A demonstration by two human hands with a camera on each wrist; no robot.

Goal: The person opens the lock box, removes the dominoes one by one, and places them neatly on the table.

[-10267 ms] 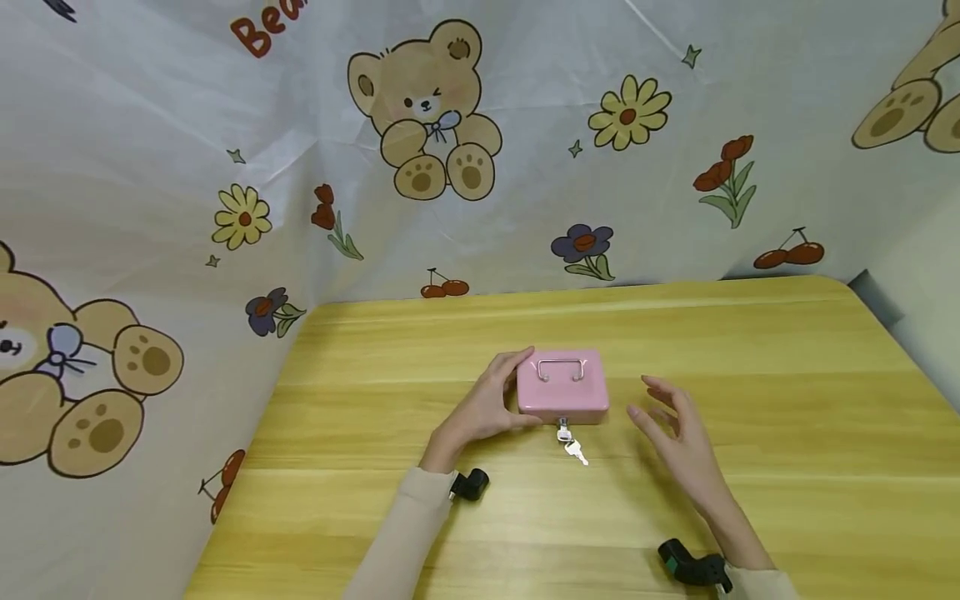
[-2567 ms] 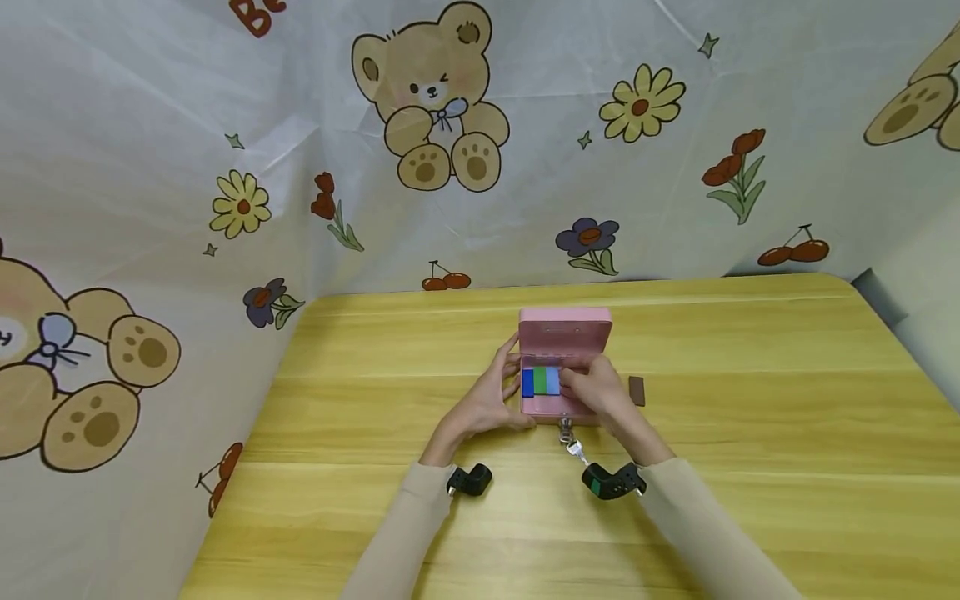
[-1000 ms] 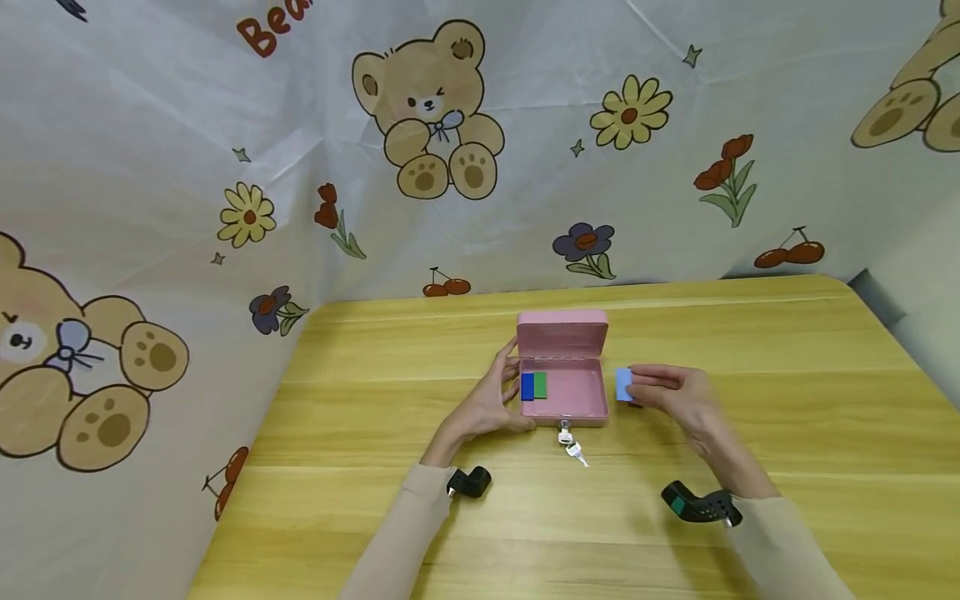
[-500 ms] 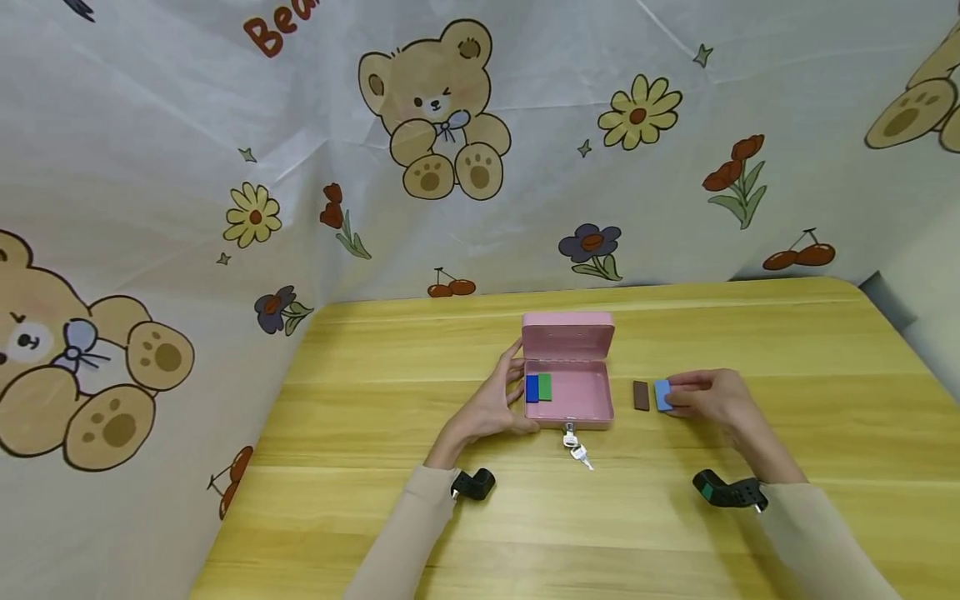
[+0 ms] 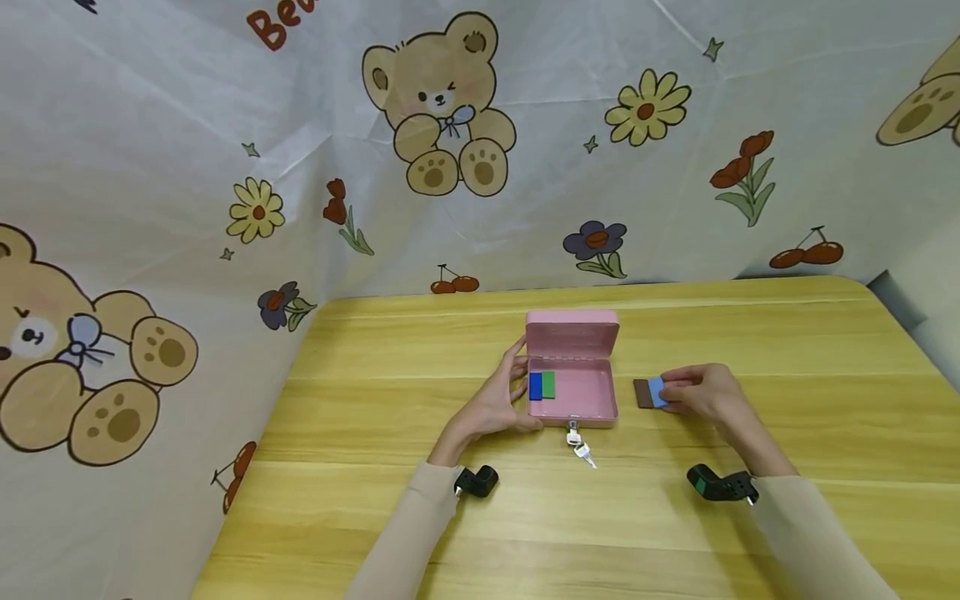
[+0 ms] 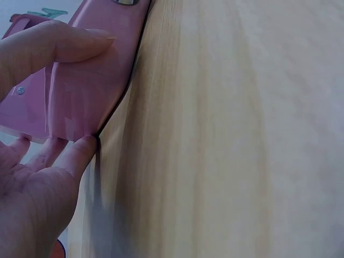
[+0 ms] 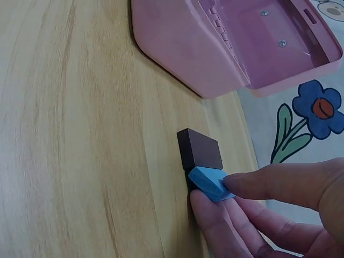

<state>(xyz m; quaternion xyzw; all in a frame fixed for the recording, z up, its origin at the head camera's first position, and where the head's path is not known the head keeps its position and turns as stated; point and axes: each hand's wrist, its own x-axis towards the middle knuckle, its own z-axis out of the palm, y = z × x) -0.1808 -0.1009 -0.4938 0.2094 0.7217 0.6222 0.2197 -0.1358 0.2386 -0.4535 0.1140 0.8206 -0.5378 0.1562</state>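
Note:
A pink cash box (image 5: pixel 577 387) stands on the table with its lid (image 5: pixel 572 335) raised. My left hand (image 5: pixel 491 404) grips its left end, the thumb on the front wall and the fingers toward the back; the left wrist view shows this close up. Inside, against the left wall, lie a dark blue block (image 5: pixel 536 387) and a green block (image 5: pixel 549 385). To the right of the box my right hand (image 5: pixel 708 393) pinches a light blue block (image 7: pixel 210 183) between thumb and fingers. That block is tilted and touches a flat brown block (image 7: pixel 201 149) lying on the table.
Two keys (image 5: pixel 582 452) hang from the lock at the box's front and rest toward the table. The wooden table (image 5: pixel 570 533) meets a bear-patterned cloth (image 5: pixel 540 233) at the back and left.
The box, closed at first, was opened, and the brown block came out. My right hand lifted the light blue block out, carried it right, then brought it left against the brown block.

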